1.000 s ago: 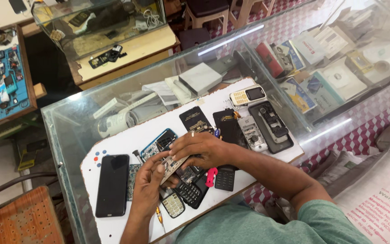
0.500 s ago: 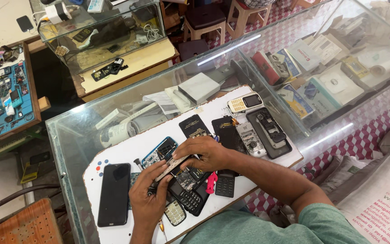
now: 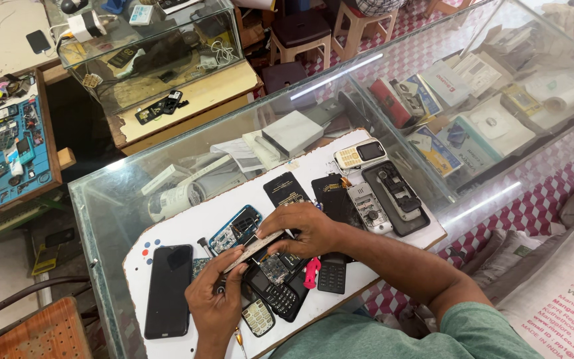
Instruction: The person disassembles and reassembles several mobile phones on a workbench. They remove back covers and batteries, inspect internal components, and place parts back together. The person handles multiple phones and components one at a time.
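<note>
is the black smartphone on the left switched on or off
Off, apparently: the black smartphone lies flat on the white mat, its screen dark.

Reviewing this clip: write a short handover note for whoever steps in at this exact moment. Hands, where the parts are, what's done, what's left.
Left hand: grips the lower end of a thin flat phone panel over the white work mat.
Right hand: pinches the panel's upper end from above.
Beneath the hands: an opened keypad phone, its board exposed; a loose keypad and a black keypad strip beside it; a pink pry tool between them.
Farther off: black smartphone at the mat's left, blue phone frame, more opened handsets at the right.
Done: the phone is open, parts laid out.
Left: the panel is in hand, not seated; nothing looks reassembled.
</note>
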